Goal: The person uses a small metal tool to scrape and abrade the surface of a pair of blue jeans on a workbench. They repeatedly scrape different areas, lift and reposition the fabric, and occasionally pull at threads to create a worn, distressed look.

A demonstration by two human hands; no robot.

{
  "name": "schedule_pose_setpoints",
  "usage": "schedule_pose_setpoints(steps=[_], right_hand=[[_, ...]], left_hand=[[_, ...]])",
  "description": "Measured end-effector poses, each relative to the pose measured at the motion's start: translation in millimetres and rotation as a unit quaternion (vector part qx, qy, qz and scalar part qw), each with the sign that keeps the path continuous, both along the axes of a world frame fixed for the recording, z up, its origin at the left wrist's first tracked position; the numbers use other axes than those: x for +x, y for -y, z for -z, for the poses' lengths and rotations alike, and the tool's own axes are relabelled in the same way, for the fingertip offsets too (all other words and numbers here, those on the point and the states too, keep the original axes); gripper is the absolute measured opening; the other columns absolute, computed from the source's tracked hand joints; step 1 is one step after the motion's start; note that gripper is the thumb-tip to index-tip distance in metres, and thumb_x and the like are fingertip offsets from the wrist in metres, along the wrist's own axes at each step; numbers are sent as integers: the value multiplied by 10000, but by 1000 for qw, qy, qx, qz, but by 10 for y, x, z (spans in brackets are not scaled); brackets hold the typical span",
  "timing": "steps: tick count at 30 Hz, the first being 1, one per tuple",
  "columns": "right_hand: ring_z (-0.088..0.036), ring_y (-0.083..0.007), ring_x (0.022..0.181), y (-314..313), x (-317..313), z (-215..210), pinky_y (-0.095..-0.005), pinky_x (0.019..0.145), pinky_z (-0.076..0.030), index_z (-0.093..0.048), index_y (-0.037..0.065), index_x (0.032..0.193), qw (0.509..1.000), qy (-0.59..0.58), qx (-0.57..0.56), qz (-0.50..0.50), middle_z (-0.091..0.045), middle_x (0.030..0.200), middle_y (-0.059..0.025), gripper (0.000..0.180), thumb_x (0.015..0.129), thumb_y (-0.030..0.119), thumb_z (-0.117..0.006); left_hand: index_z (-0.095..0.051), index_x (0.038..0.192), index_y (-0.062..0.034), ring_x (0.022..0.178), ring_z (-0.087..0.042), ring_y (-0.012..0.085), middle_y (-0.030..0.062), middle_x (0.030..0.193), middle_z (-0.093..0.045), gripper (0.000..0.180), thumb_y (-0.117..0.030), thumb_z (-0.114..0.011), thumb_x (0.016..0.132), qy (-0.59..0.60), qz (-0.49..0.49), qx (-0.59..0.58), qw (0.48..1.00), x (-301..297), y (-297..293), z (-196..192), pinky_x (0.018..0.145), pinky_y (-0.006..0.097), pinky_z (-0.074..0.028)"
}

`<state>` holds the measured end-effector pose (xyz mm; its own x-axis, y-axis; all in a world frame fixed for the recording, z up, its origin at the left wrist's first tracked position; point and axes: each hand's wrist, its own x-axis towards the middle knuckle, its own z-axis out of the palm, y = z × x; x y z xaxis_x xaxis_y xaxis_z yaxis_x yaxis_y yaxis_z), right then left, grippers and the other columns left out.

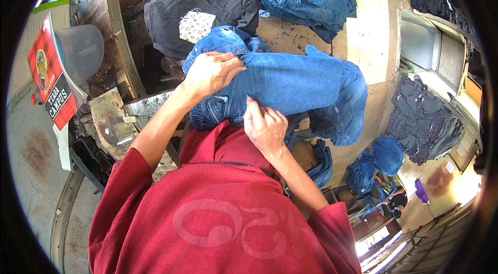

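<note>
Blue denim garment (295,81) is spread before the red shirt (155,232), its left part touched by the left hand (211,72), fingers together, its near side by the right hand (266,127), fingers curled, though whether it is pinched cannot be told.

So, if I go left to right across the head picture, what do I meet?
Red-and-black plaid booklet → bare left hand → bare right hand → large pile of dark cloth garments.

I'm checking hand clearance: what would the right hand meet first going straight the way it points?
The right hand would likely meet the blue denim garment first, though depth there is unclear.
</note>
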<state>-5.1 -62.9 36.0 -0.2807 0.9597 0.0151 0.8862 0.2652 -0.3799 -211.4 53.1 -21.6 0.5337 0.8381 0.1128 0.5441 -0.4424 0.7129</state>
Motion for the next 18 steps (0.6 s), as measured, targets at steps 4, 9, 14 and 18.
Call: schedule_pose_setpoints(steps=[4, 9, 14, 18], right_hand=[[-690, -219, 585, -1, 31, -29, -367, 561, -570, -751, 99, 1124, 998, -47, -26, 41, -733, 731, -37, 202, 924, 124, -751], [-675, -219, 584, -285, -95, 205, -369, 552, -562, -725, 113, 1144, 998, -52, 15, 29, -694, 703, -25, 214, 930, 119, -733], [-667, -225, 587, -206, -82, 144, -370, 547, -556, -737, 103, 1161, 1000, -20, 3, 9, -671, 690, -22, 255, 909, 138, -734], [-675, -223, 585, 3, 6, -41, -361, 552, -566, -763, 99, 1148, 1000, -5, 6, 8, -703, 709, -31, 238, 914, 136, -738]], left_hand=[[-764, 988, -61, 760, -744, 303, 113, 850, -745, 161, -209, -810, 945, -8, -1, -7, 1000, 1, -2, -10, 713, 411, -590], [-761, 978, -64, 755, -743, 301, 106, 840, -741, 155, -207, -810, 943, -13, -3, -8, 1000, 14, -11, -11, 710, 410, -591], [-755, 972, -67, 754, -741, 301, 104, 848, -743, 153, -211, -804, 948, -10, -9, 5, 1000, 25, -6, -9, 708, 411, -590], [-749, 965, -73, 748, -737, 301, 103, 840, -736, 150, -213, -800, 951, -7, -11, 4, 1000, 26, -2, 1, 704, 409, -590]])
